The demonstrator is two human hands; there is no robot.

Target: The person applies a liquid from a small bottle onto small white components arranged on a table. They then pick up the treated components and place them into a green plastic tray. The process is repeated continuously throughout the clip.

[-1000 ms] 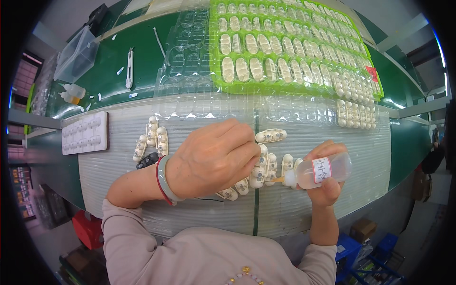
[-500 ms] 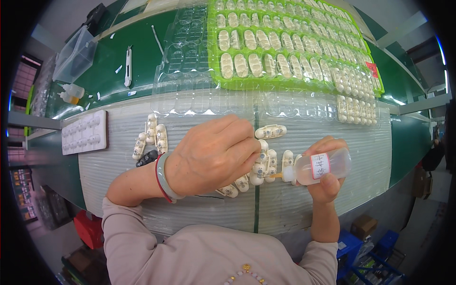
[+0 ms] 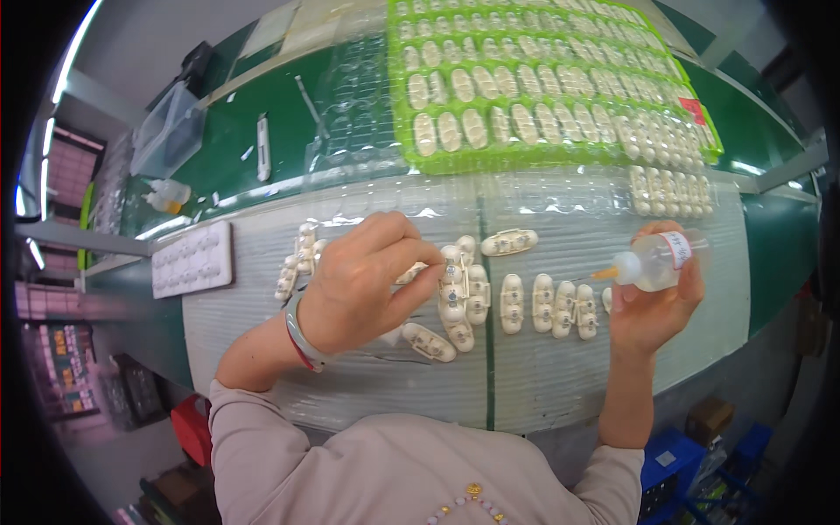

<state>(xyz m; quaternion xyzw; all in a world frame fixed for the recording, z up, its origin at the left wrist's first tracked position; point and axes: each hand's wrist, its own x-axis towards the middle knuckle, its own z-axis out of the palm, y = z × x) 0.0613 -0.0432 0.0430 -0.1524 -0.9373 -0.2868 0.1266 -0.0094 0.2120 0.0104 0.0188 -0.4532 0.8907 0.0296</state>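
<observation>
1. The left hand (image 3: 363,280) is seen curled over the work surface, its thumb and fingertips pinched together on a small cream oval part (image 3: 453,273) at the top of a cluster of such parts.
2. A bracelet (image 3: 296,328) is worn on the left wrist, just above a pale sleeve (image 3: 262,411).
3. A small clear squeeze bottle (image 3: 656,261) with a white label and an orange-tipped nozzle is gripped in the closed fingers of the right hand (image 3: 652,302); the bottle is held level, its nozzle pointed left toward the parts.
4. A row of cream oval parts (image 3: 547,304) is laid upright side by side on the ribbed clear sheet (image 3: 560,385), between the two hands and just left of the nozzle tip, which is near them but apart.
5. One more part (image 3: 508,241) is placed crosswise above that row, and another (image 3: 429,342) lies tilted below the left hand.
6. A further group of parts (image 3: 297,258) is partly hidden behind the left hand.
7. A green tray (image 3: 560,157) filled with rows of the same parts is set farther back on the green table (image 3: 227,149).
8. A white blister tray (image 3: 192,259) is seen at the far left, and a clear plastic box (image 3: 171,131) stands well apart at the back left.
</observation>
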